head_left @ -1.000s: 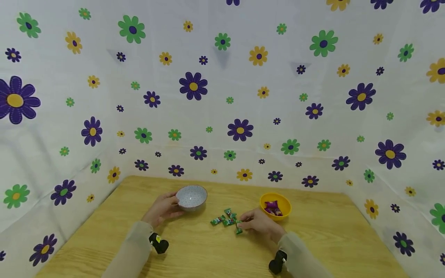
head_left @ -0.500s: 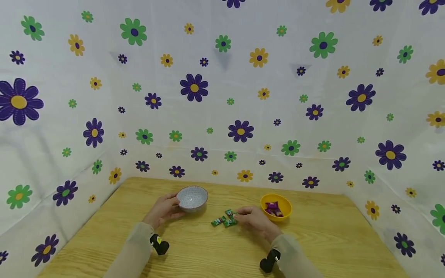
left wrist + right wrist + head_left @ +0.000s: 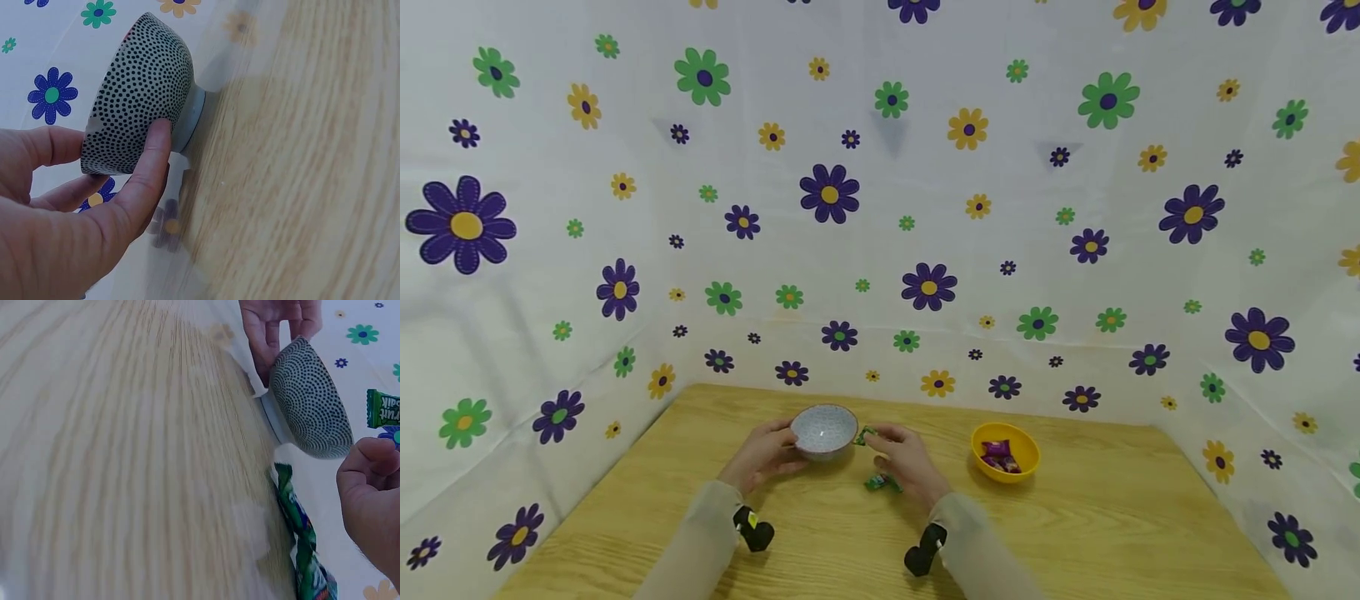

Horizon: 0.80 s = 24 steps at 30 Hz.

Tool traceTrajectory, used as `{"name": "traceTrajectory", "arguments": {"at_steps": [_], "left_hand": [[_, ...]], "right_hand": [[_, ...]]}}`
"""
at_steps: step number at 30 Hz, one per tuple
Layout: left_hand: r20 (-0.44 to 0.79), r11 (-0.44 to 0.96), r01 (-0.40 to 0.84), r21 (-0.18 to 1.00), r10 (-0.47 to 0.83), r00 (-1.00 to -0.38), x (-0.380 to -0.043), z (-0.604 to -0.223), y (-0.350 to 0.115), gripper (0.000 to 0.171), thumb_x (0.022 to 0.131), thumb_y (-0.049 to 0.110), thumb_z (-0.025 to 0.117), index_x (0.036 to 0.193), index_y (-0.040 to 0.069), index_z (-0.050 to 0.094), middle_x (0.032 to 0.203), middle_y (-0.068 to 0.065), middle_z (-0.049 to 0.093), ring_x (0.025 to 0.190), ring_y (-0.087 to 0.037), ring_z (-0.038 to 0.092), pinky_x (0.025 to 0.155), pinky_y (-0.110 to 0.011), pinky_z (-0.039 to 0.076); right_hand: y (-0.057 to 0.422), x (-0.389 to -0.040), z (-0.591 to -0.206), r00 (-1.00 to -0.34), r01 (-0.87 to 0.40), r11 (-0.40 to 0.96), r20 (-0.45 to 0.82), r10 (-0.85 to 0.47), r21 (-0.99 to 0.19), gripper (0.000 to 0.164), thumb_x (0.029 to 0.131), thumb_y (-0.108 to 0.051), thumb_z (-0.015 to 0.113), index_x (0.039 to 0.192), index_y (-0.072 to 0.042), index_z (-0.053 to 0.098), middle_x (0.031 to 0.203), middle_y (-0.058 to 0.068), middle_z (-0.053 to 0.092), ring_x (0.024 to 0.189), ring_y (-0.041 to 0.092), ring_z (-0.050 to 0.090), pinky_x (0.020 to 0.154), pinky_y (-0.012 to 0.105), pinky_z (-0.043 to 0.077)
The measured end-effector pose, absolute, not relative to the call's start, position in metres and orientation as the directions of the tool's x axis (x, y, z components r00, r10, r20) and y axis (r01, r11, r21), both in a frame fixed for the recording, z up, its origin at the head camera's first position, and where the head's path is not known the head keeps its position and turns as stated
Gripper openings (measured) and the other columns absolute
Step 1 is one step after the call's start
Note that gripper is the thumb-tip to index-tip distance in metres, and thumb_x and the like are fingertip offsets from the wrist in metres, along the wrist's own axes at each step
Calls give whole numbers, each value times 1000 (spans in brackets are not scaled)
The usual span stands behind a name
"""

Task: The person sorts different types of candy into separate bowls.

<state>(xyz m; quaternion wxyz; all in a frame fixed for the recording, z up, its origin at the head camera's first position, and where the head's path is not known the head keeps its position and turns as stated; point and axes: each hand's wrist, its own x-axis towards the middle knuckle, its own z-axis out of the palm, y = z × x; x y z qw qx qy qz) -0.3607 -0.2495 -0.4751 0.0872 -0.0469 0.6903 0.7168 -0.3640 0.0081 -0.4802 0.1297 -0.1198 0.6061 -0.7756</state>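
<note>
My left hand (image 3: pixel 766 457) holds a dotted bowl (image 3: pixel 824 432) by its near-left side, thumb at the rim and fingers against the outer wall. In the left wrist view, the foot of the bowl (image 3: pixel 190 122) stands on the table. My right hand (image 3: pixel 906 460) pinches a green-wrapped candy (image 3: pixel 864 435) just right of the bowl's rim; in the right wrist view the candy (image 3: pixel 384 409) is raised above the table. More green candies (image 3: pixel 878 482) lie on the wood below that hand, which partly hides them.
To the right stands a yellow bowl (image 3: pixel 1036 460) with several purple-wrapped candies (image 3: pixel 997 448) inside. The wooden table (image 3: pixel 1112 508) meets a white flowered sheet (image 3: pixel 887 250) along its back and sides.
The right hand has picked up a green candy and carried it left and away to beside the dotted bowl. The left hand stays on the bowl. The head view has shifted slightly.
</note>
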Motion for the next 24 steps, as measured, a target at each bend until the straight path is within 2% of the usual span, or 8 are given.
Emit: {"name": "traceTrajectory", "arguments": {"at_steps": [6,15,18,24], "left_hand": [[-193,-35,-194,980,43,-980,-362,-479,-250,55,101,7,42,152,-4,25,145,-31,38,118,-36,55,95,-50,52],[-177,-34,-179,983,59,-983,-359,-479,-246,54,101,6,41,151,-4,26,144,-31,39,116,-34,57,96,-50,52],[-172,-34,-174,984,61,-983,-359,-479,-246,53,101,7,41,151,-4,27,143,-31,41,116,-34,58,95,-50,52],[-187,-18,-188,982,42,-982,-360,-478,-249,56,101,8,44,152,-3,26,143,-30,42,112,-31,60,94,-48,53]], "right_hand": [[-13,-369,-482,-944,61,-243,23,-330,-968,33,96,-12,63,125,1,62,95,-3,56,80,11,49,63,22,44],[-16,-370,-486,-923,97,-202,-12,-384,-975,40,93,-3,63,132,4,57,85,-2,46,62,9,36,57,26,32],[-12,-370,-485,-918,103,-204,-14,-396,-973,42,93,-2,63,134,5,55,88,-2,44,64,9,36,58,26,33],[7,-371,-482,-924,89,-172,-16,-382,-981,41,94,-10,65,133,1,57,92,-3,52,75,11,43,65,26,40]]}}
